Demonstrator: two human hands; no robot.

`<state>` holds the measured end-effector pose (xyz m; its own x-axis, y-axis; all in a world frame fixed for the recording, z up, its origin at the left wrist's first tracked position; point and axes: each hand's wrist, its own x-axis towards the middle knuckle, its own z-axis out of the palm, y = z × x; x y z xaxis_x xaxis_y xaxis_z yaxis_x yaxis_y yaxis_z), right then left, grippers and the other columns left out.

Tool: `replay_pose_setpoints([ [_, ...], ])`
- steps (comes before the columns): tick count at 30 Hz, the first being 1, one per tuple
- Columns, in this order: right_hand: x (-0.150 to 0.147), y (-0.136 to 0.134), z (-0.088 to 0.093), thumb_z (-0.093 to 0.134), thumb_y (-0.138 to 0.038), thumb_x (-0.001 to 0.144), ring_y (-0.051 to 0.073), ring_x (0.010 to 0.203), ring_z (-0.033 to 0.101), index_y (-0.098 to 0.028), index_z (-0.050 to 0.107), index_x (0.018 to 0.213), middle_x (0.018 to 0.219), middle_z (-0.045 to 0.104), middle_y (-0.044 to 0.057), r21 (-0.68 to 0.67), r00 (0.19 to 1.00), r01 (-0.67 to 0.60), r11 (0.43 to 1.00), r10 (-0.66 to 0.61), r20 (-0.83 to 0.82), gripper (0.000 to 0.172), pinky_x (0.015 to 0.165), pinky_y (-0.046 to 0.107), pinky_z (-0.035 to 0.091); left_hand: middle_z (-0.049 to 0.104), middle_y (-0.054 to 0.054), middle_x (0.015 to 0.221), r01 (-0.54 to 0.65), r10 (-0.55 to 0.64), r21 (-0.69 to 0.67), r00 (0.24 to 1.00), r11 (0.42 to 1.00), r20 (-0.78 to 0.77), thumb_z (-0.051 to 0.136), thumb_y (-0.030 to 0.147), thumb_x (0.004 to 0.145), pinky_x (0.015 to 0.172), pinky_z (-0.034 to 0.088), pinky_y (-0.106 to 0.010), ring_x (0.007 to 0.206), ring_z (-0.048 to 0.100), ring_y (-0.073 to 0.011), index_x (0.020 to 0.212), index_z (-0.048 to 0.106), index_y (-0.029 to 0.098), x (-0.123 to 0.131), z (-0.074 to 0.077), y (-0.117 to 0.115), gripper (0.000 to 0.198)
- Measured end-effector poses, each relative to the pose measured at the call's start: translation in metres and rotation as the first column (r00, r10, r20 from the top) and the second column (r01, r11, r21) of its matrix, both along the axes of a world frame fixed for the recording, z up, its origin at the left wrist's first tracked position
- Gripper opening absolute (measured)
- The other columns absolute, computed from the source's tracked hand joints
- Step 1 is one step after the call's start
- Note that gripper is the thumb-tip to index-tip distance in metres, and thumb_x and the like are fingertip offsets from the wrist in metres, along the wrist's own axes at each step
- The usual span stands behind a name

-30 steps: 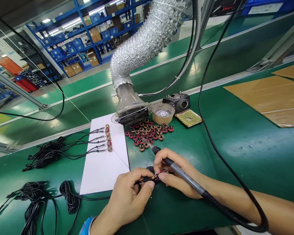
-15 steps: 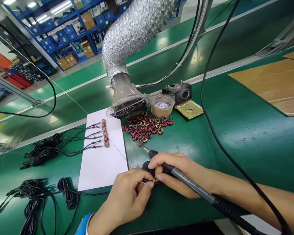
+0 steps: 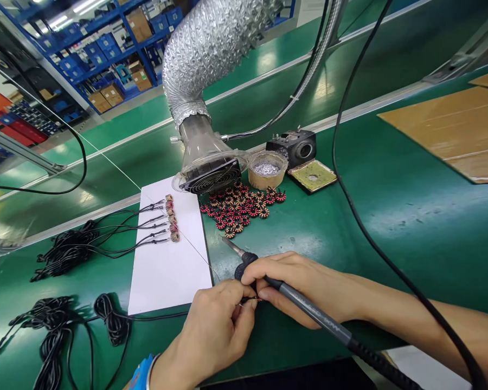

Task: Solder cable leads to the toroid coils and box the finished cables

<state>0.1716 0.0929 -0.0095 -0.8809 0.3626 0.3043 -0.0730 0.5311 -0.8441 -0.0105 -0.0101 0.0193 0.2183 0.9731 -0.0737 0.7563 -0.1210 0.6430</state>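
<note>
My right hand (image 3: 301,284) grips a soldering iron (image 3: 309,311) like a pen, its metal tip pointing up-left over the green table (image 3: 390,216). The same fingers pinch a small wound coil part at the fingertips. My left hand (image 3: 215,330) is closed in a pinch on the end of a black cable (image 3: 158,315), right against the coil. The two hands touch at the fingertips near the table's front edge. The joint itself is mostly hidden by fingers.
A white sheet (image 3: 168,265) holds several finished cables with coils (image 3: 171,219). A pile of red-black coils (image 3: 239,208) lies under the fume duct (image 3: 205,162). Behind it stand a solder cup (image 3: 267,169), an iron stand (image 3: 295,145) and a sponge (image 3: 312,176). Black cable bundles (image 3: 65,319) lie left; cardboard (image 3: 451,124) right.
The view has tilted and shifted slightly. My hands have stayed together at the same spot, with the iron tip dropping a little lower and left.
</note>
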Motion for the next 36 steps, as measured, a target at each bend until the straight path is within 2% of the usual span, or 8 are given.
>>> replay_pose_setpoints([
  [4, -0.0005, -0.0035, -0.0007, 0.048, -0.012, 0.088, 0.009, 0.063, 0.051, -0.021, 0.047, 0.112, 0.075, 0.055, -0.004, -0.098, 0.997, 0.072, 0.993, -0.071, 0.009, 0.026, 0.062, 0.02, 0.041, 0.061, 0.001, 0.072, -0.067, 0.066, 0.005, 0.996, 0.998, 0.06, 0.049, 0.02, 0.091, 0.054, 0.038, -0.02, 0.053, 0.05, -0.0087, 0.094, 0.062, 0.019, -0.0009, -0.0012, -0.0003, 0.014],
  [9, -0.0012, -0.0052, 0.0025, 0.052, -0.008, 0.079, 0.009, 0.062, 0.053, -0.025, 0.042, 0.115, 0.084, 0.057, -0.003, -0.307, 0.991, 0.124, 0.944, -0.101, 0.09, 0.041, 0.058, 0.02, 0.042, 0.053, 0.003, 0.063, -0.146, 0.144, 0.023, 0.986, 0.989, 0.089, 0.05, 0.021, 0.091, 0.049, 0.034, -0.019, 0.051, 0.044, -0.0082, 0.088, 0.061, 0.018, -0.0014, -0.0015, -0.0011, 0.013],
  [12, -0.0023, -0.0052, 0.0019, 0.052, -0.007, 0.077, 0.008, 0.06, 0.05, -0.026, 0.041, 0.114, 0.083, 0.054, -0.005, -0.376, 0.989, 0.135, 0.916, -0.104, 0.103, 0.043, 0.057, 0.02, 0.041, 0.05, 0.004, 0.061, -0.153, 0.152, -0.001, 0.984, 0.988, 0.093, 0.05, 0.022, 0.091, 0.046, 0.032, -0.019, 0.049, 0.042, -0.0079, 0.088, 0.061, 0.018, -0.001, -0.0026, -0.0017, 0.012],
  [21, -0.0037, -0.0055, -0.0016, 0.053, -0.008, 0.078, 0.008, 0.06, 0.052, -0.025, 0.043, 0.115, 0.081, 0.055, -0.005, -0.365, 0.988, 0.12, 0.923, -0.076, 0.133, 0.043, 0.055, 0.019, 0.041, 0.055, 0.003, 0.065, -0.126, 0.129, -0.045, 0.989, 0.991, 0.076, 0.05, 0.021, 0.09, 0.049, 0.034, -0.02, 0.051, 0.044, -0.0081, 0.089, 0.063, 0.02, 0.0011, -0.0018, -0.0006, 0.013],
  [25, -0.0059, -0.0058, -0.0031, 0.055, -0.01, 0.079, 0.008, 0.061, 0.053, -0.025, 0.045, 0.116, 0.081, 0.058, -0.004, -0.405, 0.986, 0.144, 0.903, -0.095, 0.14, 0.041, 0.056, 0.019, 0.042, 0.059, 0.002, 0.07, -0.112, 0.115, -0.043, 0.991, 0.993, 0.07, 0.049, 0.02, 0.09, 0.052, 0.037, -0.02, 0.053, 0.047, -0.008, 0.091, 0.063, 0.019, 0.0015, -0.0011, -0.0001, 0.013],
  [30, -0.0053, -0.0058, 0.0006, 0.056, -0.009, 0.076, 0.008, 0.061, 0.052, -0.023, 0.045, 0.115, 0.083, 0.057, -0.003, -0.489, 0.988, 0.152, 0.859, -0.112, 0.11, 0.042, 0.057, 0.019, 0.043, 0.051, 0.004, 0.061, -0.161, 0.167, -0.064, 0.981, 0.985, 0.099, 0.048, 0.023, 0.092, 0.048, 0.034, -0.02, 0.05, 0.044, -0.0086, 0.089, 0.061, 0.018, 0.0007, -0.0008, 0.0001, 0.015],
  [33, -0.0045, -0.0052, 0.0018, 0.056, -0.008, 0.075, 0.006, 0.057, 0.046, -0.022, 0.047, 0.109, 0.079, 0.054, -0.005, -0.458, 0.986, 0.157, 0.875, -0.113, 0.12, 0.038, 0.054, 0.018, 0.04, 0.049, 0.004, 0.059, -0.175, 0.183, -0.074, 0.977, 0.982, 0.112, 0.048, 0.025, 0.093, 0.046, 0.032, -0.019, 0.05, 0.043, -0.0089, 0.089, 0.061, 0.018, 0.0005, -0.001, 0.0001, 0.016],
  [36, -0.0041, -0.0047, 0.0009, 0.056, -0.009, 0.078, 0.006, 0.057, 0.046, -0.023, 0.046, 0.112, 0.082, 0.054, -0.004, -0.454, 0.988, 0.143, 0.879, -0.098, 0.122, 0.038, 0.054, 0.018, 0.039, 0.047, 0.004, 0.058, -0.175, 0.185, -0.086, 0.974, 0.981, 0.128, 0.047, 0.026, 0.093, 0.046, 0.031, -0.019, 0.05, 0.041, -0.0089, 0.088, 0.06, 0.017, 0.0007, -0.0012, 0.0008, 0.016],
])
